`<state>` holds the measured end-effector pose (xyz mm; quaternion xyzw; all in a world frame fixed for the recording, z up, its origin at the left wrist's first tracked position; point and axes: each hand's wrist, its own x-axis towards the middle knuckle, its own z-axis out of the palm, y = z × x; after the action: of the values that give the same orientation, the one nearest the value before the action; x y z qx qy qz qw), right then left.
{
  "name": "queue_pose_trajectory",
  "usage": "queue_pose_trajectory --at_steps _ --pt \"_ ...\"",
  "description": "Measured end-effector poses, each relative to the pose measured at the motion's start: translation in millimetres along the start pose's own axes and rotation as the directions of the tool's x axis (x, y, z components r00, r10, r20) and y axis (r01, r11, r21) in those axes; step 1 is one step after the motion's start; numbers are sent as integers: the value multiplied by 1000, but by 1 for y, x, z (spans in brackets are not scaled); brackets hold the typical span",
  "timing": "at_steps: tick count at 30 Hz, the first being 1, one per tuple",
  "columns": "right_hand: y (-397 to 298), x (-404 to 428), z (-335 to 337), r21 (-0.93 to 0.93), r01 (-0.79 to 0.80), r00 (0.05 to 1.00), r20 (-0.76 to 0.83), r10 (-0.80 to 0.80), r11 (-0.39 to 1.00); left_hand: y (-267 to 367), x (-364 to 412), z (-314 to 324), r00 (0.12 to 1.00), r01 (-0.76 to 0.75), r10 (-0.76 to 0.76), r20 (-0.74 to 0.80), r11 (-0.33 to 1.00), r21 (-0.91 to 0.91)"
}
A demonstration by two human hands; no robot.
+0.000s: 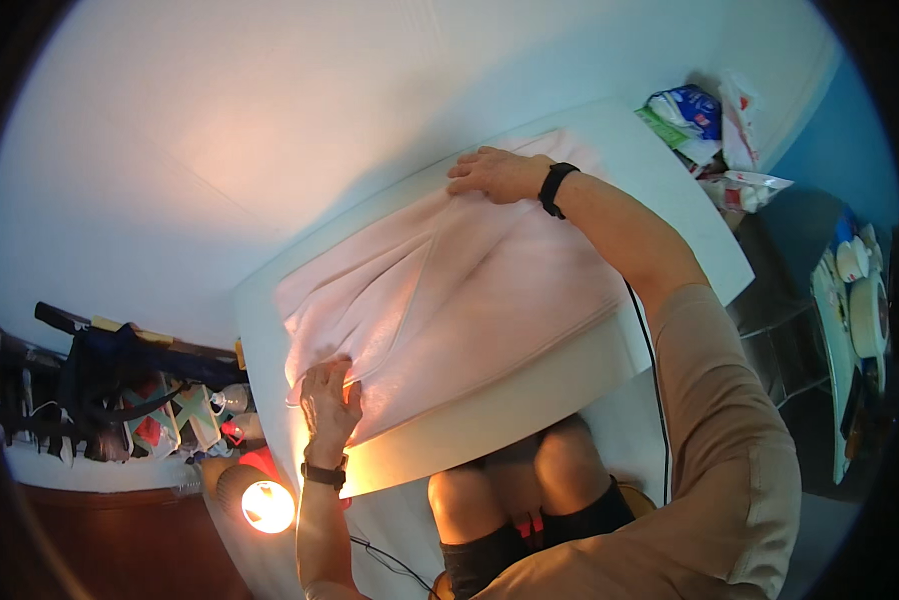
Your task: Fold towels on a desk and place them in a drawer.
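A pale pink cloth [479, 277], folded over itself with creases at its left part, lies on a white table [689, 247]. My left hand [331, 401] rests at the cloth's lower left corner, its thumb apart from the fingers. At the far edge of the cloth, my right hand [502, 174] lies palm down with the fingers spread over the fabric. What is under both palms is hidden. Each wrist wears a dark band. One fold line of the cloth runs slantwise from near my right hand down to near my left.
A lit lamp [268, 507] glows beside my left forearm. Plastic packages [686, 112] stand beyond the table's right end. Bottles [232, 399] and a dark bag [112, 367] are on the left. A black cable [656, 390] hangs by my right arm. A white wall [269, 112] borders the far side.
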<state>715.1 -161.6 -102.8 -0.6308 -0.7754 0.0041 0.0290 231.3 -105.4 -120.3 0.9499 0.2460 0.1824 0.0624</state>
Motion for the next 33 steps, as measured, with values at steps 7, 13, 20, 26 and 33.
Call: queue_pose_trajectory --at_steps 7,13,20,26,33 --pt "1 -12 -25 -38 -77 997 13 78 996 -10 -10 -5 992 -4 1 -127 1000 -24" --pt "4 -100 -78 -306 -53 992 89 84 951 -1 -16 -25 971 81 -93 -221 995 -60" --pt "-11 -229 -63 -277 -67 997 -46 56 959 13 -37 -38 955 90 -82 -286 996 14" --pt "-20 -284 -23 -169 -375 917 75 391 911 -1 -59 -23 942 206 -222 -252 975 -85" --pt "-5 -302 -8 -151 -258 944 -250 216 954 -38 -84 -8 963 192 -199 -183 980 -56"
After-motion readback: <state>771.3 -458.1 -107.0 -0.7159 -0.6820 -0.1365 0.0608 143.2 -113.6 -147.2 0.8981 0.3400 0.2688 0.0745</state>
